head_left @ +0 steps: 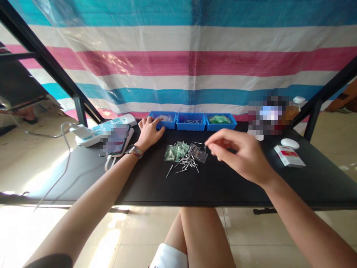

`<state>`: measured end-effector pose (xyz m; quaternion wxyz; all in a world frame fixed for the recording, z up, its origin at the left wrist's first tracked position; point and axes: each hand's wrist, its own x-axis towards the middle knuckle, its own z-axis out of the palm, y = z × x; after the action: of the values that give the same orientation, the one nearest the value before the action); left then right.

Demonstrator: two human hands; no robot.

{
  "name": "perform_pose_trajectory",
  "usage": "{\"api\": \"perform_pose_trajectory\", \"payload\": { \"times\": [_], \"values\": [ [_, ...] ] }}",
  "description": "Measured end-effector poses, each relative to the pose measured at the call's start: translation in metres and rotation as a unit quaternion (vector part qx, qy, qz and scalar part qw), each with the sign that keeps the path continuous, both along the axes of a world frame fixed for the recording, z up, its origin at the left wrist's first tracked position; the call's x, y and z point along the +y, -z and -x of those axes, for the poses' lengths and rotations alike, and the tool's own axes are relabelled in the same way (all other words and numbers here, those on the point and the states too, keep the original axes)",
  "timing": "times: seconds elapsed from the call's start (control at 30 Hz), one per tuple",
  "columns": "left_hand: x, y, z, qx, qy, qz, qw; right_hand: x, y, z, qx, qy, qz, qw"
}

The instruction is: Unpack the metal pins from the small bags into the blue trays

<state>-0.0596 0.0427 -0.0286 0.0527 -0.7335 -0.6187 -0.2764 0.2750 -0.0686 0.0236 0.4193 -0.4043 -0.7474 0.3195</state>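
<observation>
My right hand [237,152] is pinched shut over the right side of the pile, with a thin metal blind rivet [205,149] hanging down from its fingertips. My left hand [150,133] lies with spread fingers against the left blue bin [163,124], which contains clear plastic bags. Several loose blind rivets [187,162] are heaped on the black table [150,186]. Beside them lie green plastic packets [177,150] and clear packets [199,154]. More rivets fill the middle blue bin [191,127], and green bags sit in the right blue bin [221,127].
On the left are a white power strip [111,128] and a charging phone [115,139]. At right lie a red-and-white box [289,156], a white oval item [290,143] and a capped bottle [297,106]. Black frame bars and a striped sheet [173,61] stand behind.
</observation>
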Motion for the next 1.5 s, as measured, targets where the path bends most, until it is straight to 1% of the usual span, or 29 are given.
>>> {"api": "perform_pose_trajectory", "payload": {
  "times": [0.07,0.13,0.17,0.23,0.3,0.4,0.5,0.6,0.73,0.83,0.93,1.03,1.1,1.4,1.5],
  "values": [
    [0.000,0.001,0.001,0.005,0.001,-0.003,1.000,0.011,0.001,0.005,-0.125,0.040,-0.034,0.991],
    [-0.001,0.002,0.002,0.004,-0.001,-0.009,1.000,0.028,0.008,0.009,-0.250,0.082,-0.047,0.964],
    [-0.001,0.002,0.002,0.002,-0.002,-0.012,1.000,0.037,0.012,0.011,-0.288,0.092,-0.040,0.952],
    [-0.001,0.002,0.003,-0.003,0.000,-0.018,1.000,0.053,0.023,0.013,-0.316,0.097,-0.029,0.943],
    [-0.001,0.001,0.004,-0.006,0.007,-0.019,1.000,0.065,0.034,0.013,-0.317,0.088,-0.026,0.944],
    [0.000,0.002,0.006,-0.008,0.011,-0.014,1.000,0.077,0.044,0.010,-0.283,0.041,-0.020,0.958],
    [0.005,0.004,0.009,-0.012,0.011,-0.023,1.000,0.085,0.048,0.008,-0.233,-0.001,-0.017,0.972],
    [0.010,0.006,0.011,-0.017,0.028,-0.031,0.999,0.091,0.047,0.009,-0.172,0.000,0.001,0.985],
    [0.012,0.007,0.014,-0.021,0.034,-0.035,0.999,0.097,0.048,0.017,-0.022,-0.014,0.047,0.999],
    [0.012,0.007,0.015,-0.023,0.027,-0.032,0.999,0.099,0.054,0.022,0.082,-0.012,0.065,0.994],
    [0.012,0.006,0.015,-0.037,0.029,-0.020,0.999,0.100,0.063,0.022,0.141,0.006,0.086,0.986],
    [0.011,0.006,0.015,-0.043,0.033,-0.019,0.998,0.100,0.068,0.019,0.166,0.018,0.092,0.982],
    [0.010,0.006,0.014,-0.047,0.033,-0.024,0.998,0.099,0.069,0.019,0.171,0.018,0.092,0.981],
    [0.013,0.009,0.014,-0.052,0.031,-0.029,0.998,0.093,0.064,0.029,0.169,0.004,0.105,0.980],
    [0.008,0.006,0.011,-0.054,0.027,-0.038,0.997,0.092,0.063,0.030,0.171,0.013,0.104,0.980]
  ]
}}
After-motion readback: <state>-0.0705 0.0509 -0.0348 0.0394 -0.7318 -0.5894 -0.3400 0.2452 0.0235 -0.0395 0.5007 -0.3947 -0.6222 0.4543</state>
